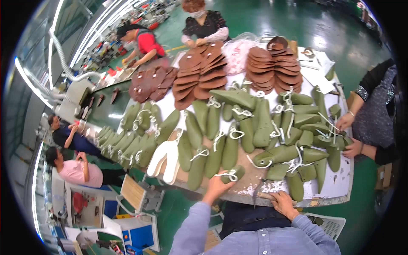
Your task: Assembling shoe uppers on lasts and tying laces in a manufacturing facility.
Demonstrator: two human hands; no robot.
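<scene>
My left hand (217,188) is closed around a green shoe last (236,173) with a white cord tied on it, just above the table's front edge. To its right, my right hand (284,205) rests at the same edge, its fingers around the wooden handle of a hammer (267,196). The hammer's dark, narrow head points toward my left hand. Many more green lasts with white cords cover the table ahead; one upright last (230,149) stands just beyond my left hand. A pair of white insole-shaped pieces (171,160) lies to the left.
Stacks of brown leather pieces (199,72) stand along the table's far side, beside a clear plastic bag (240,55). At the right, a co-worker's hands (350,148) touch the lasts. Other people work across the table and at left. A white crate (329,225) is below the front edge.
</scene>
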